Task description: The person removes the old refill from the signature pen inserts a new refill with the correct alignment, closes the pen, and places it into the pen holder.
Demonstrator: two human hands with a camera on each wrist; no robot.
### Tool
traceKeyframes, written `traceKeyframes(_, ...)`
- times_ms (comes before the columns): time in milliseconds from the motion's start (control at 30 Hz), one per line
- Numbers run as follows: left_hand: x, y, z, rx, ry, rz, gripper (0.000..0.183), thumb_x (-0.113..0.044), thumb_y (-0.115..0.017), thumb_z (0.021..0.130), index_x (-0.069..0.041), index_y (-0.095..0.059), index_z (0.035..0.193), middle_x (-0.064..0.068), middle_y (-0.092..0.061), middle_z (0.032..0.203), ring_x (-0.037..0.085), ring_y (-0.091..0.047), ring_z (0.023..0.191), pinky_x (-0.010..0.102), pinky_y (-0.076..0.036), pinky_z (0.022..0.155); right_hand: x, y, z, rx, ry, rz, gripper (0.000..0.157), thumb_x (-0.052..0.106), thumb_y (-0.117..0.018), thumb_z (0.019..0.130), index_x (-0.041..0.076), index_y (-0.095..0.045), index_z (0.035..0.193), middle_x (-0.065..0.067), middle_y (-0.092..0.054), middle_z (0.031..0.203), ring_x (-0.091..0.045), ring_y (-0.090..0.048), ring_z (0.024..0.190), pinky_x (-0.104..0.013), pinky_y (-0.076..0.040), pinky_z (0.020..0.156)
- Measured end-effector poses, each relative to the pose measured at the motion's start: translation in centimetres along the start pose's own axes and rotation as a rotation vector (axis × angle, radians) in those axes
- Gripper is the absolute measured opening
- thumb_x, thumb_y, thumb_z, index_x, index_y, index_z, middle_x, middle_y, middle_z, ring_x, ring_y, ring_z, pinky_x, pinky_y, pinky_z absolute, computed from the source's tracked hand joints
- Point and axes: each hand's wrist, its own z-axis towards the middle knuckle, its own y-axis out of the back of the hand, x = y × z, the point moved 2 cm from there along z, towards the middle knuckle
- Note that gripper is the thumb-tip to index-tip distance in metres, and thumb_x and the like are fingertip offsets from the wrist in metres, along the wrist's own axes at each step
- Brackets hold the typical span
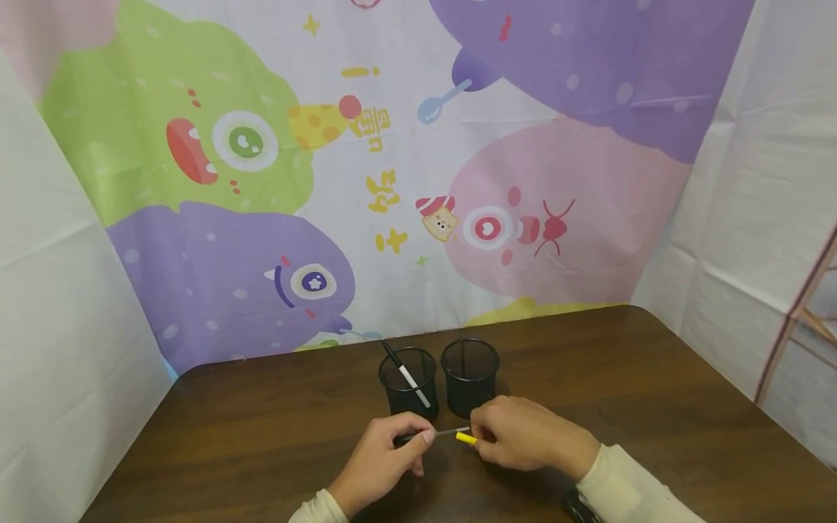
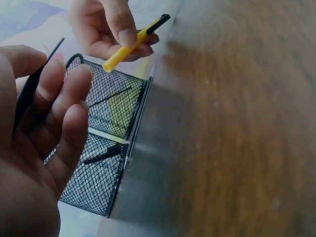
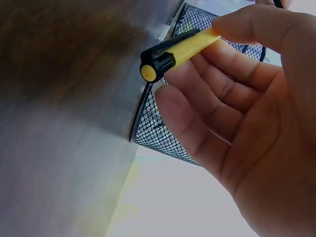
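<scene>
Near the front of the two mesh cups, my left hand (image 1: pixel 382 454) pinches a slim black tapered tool (image 2: pixel 32 86) between thumb and forefinger; its exact kind is unclear. To the right, my right hand (image 1: pixel 523 434) holds a yellow pen (image 3: pixel 190 48) with a black clip end, gripped by thumb and fingers. In the head view only the yellow tip of that pen shows, pointing left. A thin greyish stick (image 2: pixel 138 121) lies on the table along the cups' bases.
The left black mesh cup (image 1: pixel 389 396) holds a white marker (image 1: pixel 413 385) with a black end, leaning. Beside it stands the right mesh cup (image 1: pixel 471 396). Behind the brown table (image 1: pixel 261 436) hangs a printed cloth (image 1: pixel 392 290). A dark object (image 1: pixel 578 505) sits by the right sleeve.
</scene>
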Motion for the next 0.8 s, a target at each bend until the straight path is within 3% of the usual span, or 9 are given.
traceKeyframes(800,0.14,0.32,0.01,-0.024,-0.023,-0.006,0.027,-0.031,-0.063,0.101,-0.006,-0.072,0.104,0.013,-0.066,0.070,0.014,-0.065,0.056,0.031,-0.057,0.058,0.09,0.64,-0.27,-0.008,-0.039,-0.020,0.014,0.021,-0.071,0.084,0.024,-0.057,0.081,0.013,-0.049,0.065,-0.003,-0.041,0.052,-0.023,-0.035,0.044)
